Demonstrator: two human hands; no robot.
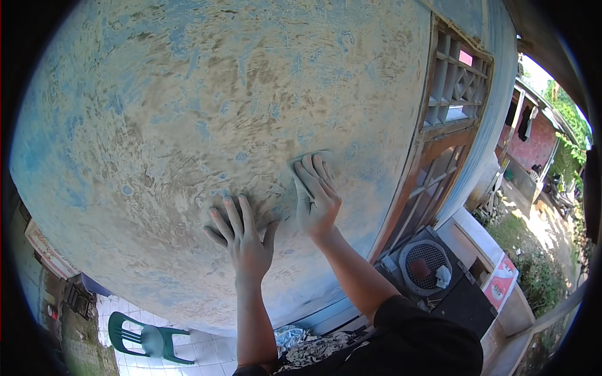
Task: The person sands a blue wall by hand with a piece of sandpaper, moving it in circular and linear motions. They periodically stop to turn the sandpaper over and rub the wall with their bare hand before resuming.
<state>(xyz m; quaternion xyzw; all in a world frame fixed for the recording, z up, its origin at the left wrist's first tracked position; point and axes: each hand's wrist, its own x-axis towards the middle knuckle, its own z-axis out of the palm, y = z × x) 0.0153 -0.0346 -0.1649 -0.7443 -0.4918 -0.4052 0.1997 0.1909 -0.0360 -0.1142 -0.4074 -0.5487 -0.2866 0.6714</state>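
Observation:
A tall wall (157, 125) with patchy, worn blue and beige paint fills most of the head view. My left hand (246, 241) lies flat against it, fingers spread, holding nothing. To the right and a little higher, my right hand (318, 197) presses a thin grey sheet (297, 168), which looks like sandpaper, against the surface. Only the sheet's edges show around the fingers; the rest is hidden under them. Grey dust coats both hands.
A wooden-framed window (433, 169) borders the wall at right. Below it stands a black box with a round grille (426, 266), a crumpled white piece (443, 276) on top. A green plastic chair (168, 344) is on white tiles at lower left.

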